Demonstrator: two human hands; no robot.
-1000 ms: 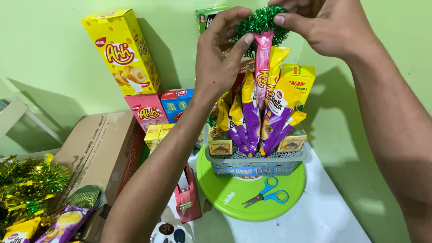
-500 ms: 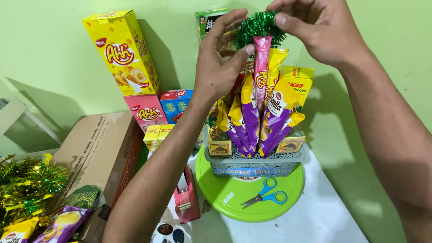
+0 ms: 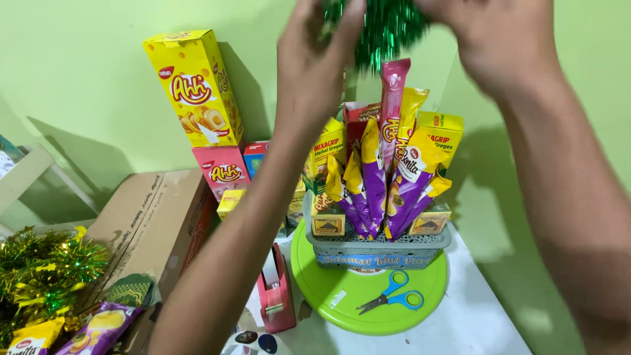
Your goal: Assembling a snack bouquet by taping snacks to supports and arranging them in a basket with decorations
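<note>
— What's moved?
— My hands have risen; the green tinsel (image 3: 384, 29) now sits at the frame's top.
— Near to far?
— Scissors (image 3: 393, 299) on the worktop's green tray (image 3: 328, 292), grey basket (image 3: 374, 246), then the tall pink packet (image 3: 392, 105), upright, directly beneath the tinsel.
— Grip?
— Left hand (image 3: 312, 62) and right hand (image 3: 496, 39) both pinch it, one from each side, equally near.
</note>
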